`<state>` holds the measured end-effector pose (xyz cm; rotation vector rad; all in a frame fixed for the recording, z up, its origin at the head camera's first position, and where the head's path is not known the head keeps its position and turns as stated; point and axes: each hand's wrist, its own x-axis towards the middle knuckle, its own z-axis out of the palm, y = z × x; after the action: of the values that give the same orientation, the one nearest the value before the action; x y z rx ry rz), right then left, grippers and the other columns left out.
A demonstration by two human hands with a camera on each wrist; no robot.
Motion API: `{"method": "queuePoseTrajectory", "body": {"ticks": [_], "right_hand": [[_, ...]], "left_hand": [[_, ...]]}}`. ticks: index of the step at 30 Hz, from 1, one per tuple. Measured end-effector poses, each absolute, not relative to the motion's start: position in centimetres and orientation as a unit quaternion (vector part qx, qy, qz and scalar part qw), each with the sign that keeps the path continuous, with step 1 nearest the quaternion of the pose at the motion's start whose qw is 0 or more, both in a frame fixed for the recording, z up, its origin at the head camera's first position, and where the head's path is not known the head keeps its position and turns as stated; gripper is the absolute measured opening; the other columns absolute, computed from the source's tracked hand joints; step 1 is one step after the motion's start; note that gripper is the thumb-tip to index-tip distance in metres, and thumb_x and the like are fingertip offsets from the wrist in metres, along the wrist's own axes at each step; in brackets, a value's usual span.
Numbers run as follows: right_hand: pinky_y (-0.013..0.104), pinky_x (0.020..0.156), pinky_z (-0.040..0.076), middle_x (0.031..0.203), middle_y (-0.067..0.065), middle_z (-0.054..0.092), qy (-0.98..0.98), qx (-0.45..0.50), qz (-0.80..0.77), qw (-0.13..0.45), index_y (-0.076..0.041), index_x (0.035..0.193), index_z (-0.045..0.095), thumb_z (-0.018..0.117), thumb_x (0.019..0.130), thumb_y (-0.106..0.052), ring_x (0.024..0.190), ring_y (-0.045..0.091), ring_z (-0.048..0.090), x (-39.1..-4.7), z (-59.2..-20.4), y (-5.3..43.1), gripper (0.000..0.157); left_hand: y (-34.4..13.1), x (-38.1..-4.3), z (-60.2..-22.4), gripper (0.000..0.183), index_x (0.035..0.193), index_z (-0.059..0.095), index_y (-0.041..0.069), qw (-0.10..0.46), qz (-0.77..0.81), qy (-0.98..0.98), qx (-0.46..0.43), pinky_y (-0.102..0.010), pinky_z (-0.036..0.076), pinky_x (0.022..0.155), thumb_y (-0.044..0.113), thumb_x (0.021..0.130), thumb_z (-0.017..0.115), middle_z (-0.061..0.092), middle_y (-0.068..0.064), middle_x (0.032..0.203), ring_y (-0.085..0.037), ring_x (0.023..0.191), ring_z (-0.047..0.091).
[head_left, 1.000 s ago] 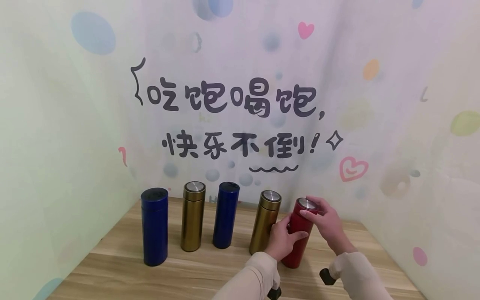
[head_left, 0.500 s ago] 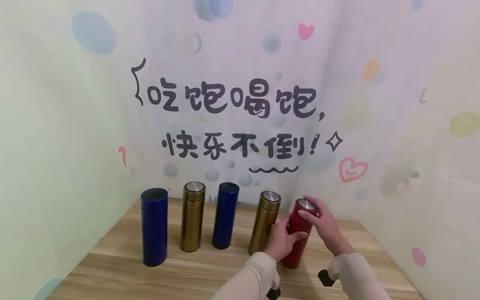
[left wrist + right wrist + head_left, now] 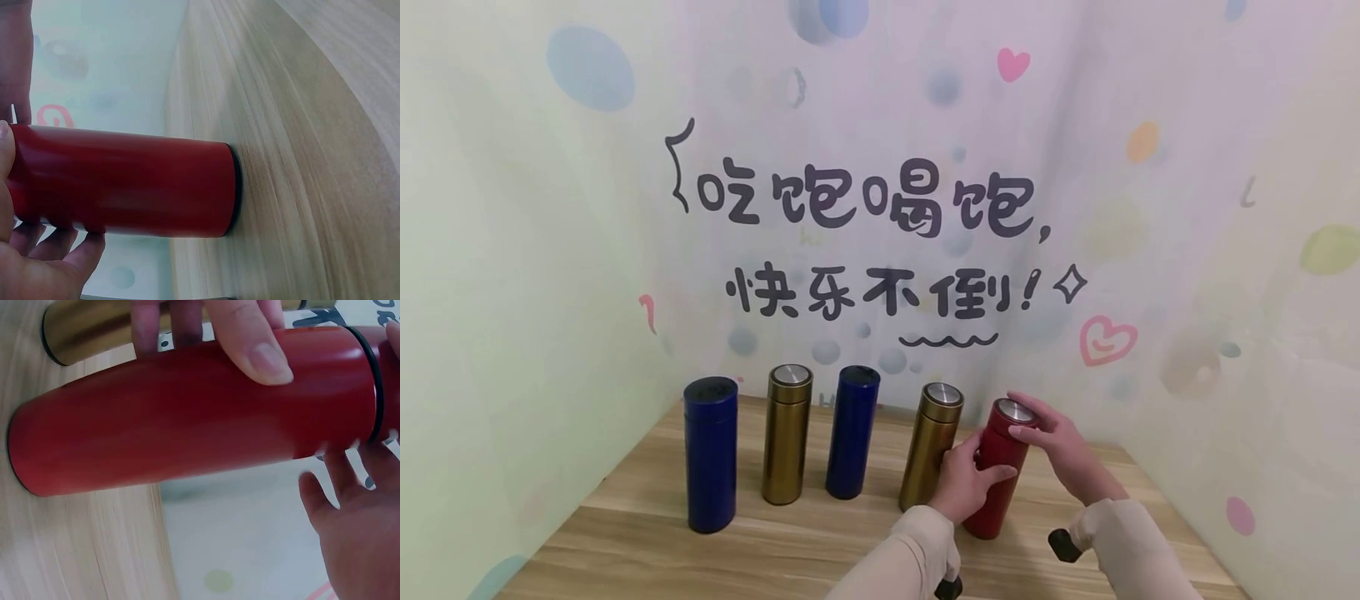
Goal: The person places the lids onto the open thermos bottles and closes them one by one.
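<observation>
Toward the right side of the table stands a red thermos [image 3: 992, 504], upright with its black-rimmed base on the wood. My left hand [image 3: 964, 483] grips the middle of its body, thumb across the front and fingers round the far side. At the top, my right hand [image 3: 1062, 442] holds the silver-topped lid [image 3: 1017, 409] between thumb and fingers. A black ring [image 3: 374, 387] shows between lid and body in the right wrist view. Just left of the left hand is a gold thermos [image 3: 922, 454], partly covered by that hand.
Farther left stand a slim blue thermos [image 3: 852, 442], another gold thermos [image 3: 785, 450] and a wider blue thermos [image 3: 711, 458], all upright in a loose row. The wooden table [image 3: 775, 554] ends at a printed cloth backdrop [image 3: 880, 108], with pale side walls left and right.
My right hand has turned on the lid, its wrist swinging a little to the right over the last half second. The left hand and the thermos body stay in place.
</observation>
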<state>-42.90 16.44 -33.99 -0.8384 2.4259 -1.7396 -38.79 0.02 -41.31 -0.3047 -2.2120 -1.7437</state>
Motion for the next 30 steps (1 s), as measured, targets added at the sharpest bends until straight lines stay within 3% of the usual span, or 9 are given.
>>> {"method": "queuePoseTrajectory", "body": {"ticks": [3,10,22,25,30], "right_hand": [[0.058,0.102,0.034,0.135,0.02,0.05,0.794,-0.256,-0.552,-0.002,-0.011,0.146,0.043,0.067,0.092,-0.025,0.122,0.036,0.045,-42.7,-34.1,16.2,0.06],[0.048,0.094,0.045,0.126,0.018,0.057,0.821,-0.217,-0.523,-0.076,-0.011,0.139,0.049,0.073,0.088,-0.033,0.112,0.032,0.053,-42.3,-34.4,15.3,0.061],[0.052,0.092,0.049,0.129,0.02,0.053,0.848,-0.16,-0.489,-0.13,-0.009,0.138,0.044,0.075,0.085,-0.04,0.114,0.037,0.052,-41.6,-34.4,13.8,0.068],[0.054,0.093,0.048,0.132,0.021,0.052,0.846,-0.183,-0.485,-0.12,-0.01,0.14,0.044,0.073,0.087,-0.038,0.116,0.038,0.051,-41.7,-34.3,13.9,0.067],[0.062,0.102,0.035,0.138,0.02,0.047,0.812,-0.245,-0.528,-0.034,-0.014,0.147,0.04,0.064,0.094,-0.027,0.124,0.038,0.043,-42.4,-34.3,15.4,0.06]], "left_hand": [[0.0,-38.8,-41.3,0.043,0.125,0.06,0.029,0.155,-0.609,-0.77,-0.107,-0.032,0.053,0.084,0.035,0.085,0.075,0.065,0.014,0.105,-0.004,0.092,0.06],[0.0,-38.8,-41.2,0.046,0.127,0.059,0.029,0.149,-0.61,-0.772,-0.097,-0.033,0.053,0.086,0.035,0.084,0.076,0.065,0.014,0.108,-0.005,0.094,0.06],[-0.1,-38.7,-41.2,0.045,0.126,0.059,0.03,0.155,-0.607,-0.774,-0.096,-0.035,0.053,0.088,0.035,0.084,0.075,0.065,0.014,0.111,-0.006,0.097,0.061],[-0.2,-38.7,-41.2,0.045,0.127,0.059,0.031,0.154,-0.608,-0.773,-0.096,-0.037,0.053,0.088,0.035,0.084,0.075,0.065,0.014,0.112,-0.006,0.098,0.061],[-0.2,-38.8,-41.3,0.044,0.124,0.059,0.032,0.149,-0.61,-0.771,-0.106,-0.034,0.053,0.086,0.036,0.084,0.075,0.065,0.014,0.108,-0.004,0.094,0.061]]}}
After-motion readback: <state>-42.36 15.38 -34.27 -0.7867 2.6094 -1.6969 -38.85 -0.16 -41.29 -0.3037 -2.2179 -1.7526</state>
